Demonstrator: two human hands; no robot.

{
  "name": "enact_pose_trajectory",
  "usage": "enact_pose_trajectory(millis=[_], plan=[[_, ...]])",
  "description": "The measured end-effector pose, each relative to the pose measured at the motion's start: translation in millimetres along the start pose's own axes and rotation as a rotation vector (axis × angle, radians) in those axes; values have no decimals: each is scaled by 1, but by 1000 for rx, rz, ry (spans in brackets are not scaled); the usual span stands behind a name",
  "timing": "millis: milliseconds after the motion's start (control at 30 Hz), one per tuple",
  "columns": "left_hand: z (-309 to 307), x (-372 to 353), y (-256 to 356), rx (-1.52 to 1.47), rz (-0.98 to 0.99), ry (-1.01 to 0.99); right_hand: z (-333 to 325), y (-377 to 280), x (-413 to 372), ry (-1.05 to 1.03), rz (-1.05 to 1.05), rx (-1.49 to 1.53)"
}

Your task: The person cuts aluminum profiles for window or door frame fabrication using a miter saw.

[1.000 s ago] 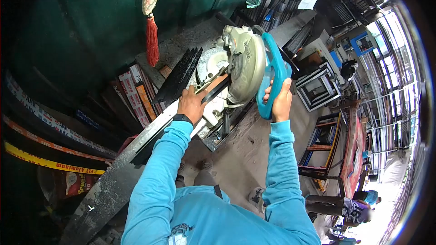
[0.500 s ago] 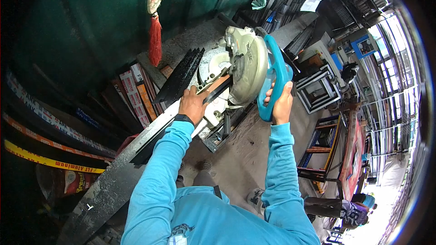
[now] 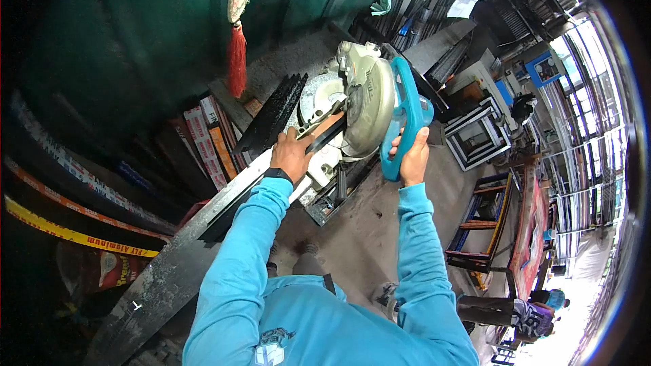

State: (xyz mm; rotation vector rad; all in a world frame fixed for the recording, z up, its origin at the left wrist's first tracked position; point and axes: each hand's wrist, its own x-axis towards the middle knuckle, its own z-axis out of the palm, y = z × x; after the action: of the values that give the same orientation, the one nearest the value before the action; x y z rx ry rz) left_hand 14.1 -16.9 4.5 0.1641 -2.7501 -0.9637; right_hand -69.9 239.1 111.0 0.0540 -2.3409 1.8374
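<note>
A miter saw [image 3: 369, 105] with a pale blade guard stands in front of me. My right hand [image 3: 413, 157] is wrapped round its teal handle [image 3: 411, 105]. To the left of the guard, my left hand [image 3: 291, 154] is closed over a dark metal profile [image 3: 325, 133] and presses it against the saw's fence. The profile's far end runs in beside the guard, where the blade is hidden. Behind my left hand, several black ribbed profiles [image 3: 274, 114] lean next to the saw's round base.
A long grey beam [image 3: 159, 278] runs down to the lower left. Boxed or wrapped lengths [image 3: 203, 139] stand at the left wall. A red tassel [image 3: 237, 61] hangs above. White frames [image 3: 477, 133] and a rack [image 3: 480, 220] are at the right, with another person [image 3: 525, 315] farther off.
The view has shifted slightly. Both hands keep their holds on the handle and the profile, and the saw head stays lowered at about the same height.
</note>
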Motion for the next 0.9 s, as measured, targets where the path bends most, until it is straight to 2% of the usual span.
enact_pose_trajectory(millis=[100,167,233,267,333,367,400,467,567,633,667,700,733,800,867,900], plan=[[0,0,0,-2,-2,-9,-5,-49,20,-88,83,29],[0,-2,0,-7,-4,-9,-16,-83,57,-197,104,-14],[2,-2,-1,7,23,12,-13,-126,92,-225,112,72],[4,-1,-3,9,38,17,-20,-141,116,-259,-60,-51],[7,-1,-5,19,60,29,-24,-151,173,56,-554,-245],[5,-2,-3,28,64,24,-24,-168,169,82,-549,-217],[6,-3,-3,47,49,13,-13,-173,160,347,-670,-139],[4,-10,-1,150,71,43,-6,-180,104,332,-733,14],[-3,-34,-9,182,122,67,4,-141,-15,264,-977,217],[-10,-51,-18,96,140,78,9,-76,-93,-100,-768,237],[-23,-59,-17,61,137,61,24,-34,-131,-212,-498,160],[-31,-70,-18,25,133,37,39,-7,-163,-417,-5,366],[-33,-74,-24,59,190,118,56,41,-184,-512,291,443],[-55,-82,-16,-96,252,115,93,70,-213,-559,744,603],[-63,-89,-10,-204,139,-17,115,61,-219,-537,737,552],[-65,-94,-7,-238,46,-81,119,68,-213,-656,742,663]])
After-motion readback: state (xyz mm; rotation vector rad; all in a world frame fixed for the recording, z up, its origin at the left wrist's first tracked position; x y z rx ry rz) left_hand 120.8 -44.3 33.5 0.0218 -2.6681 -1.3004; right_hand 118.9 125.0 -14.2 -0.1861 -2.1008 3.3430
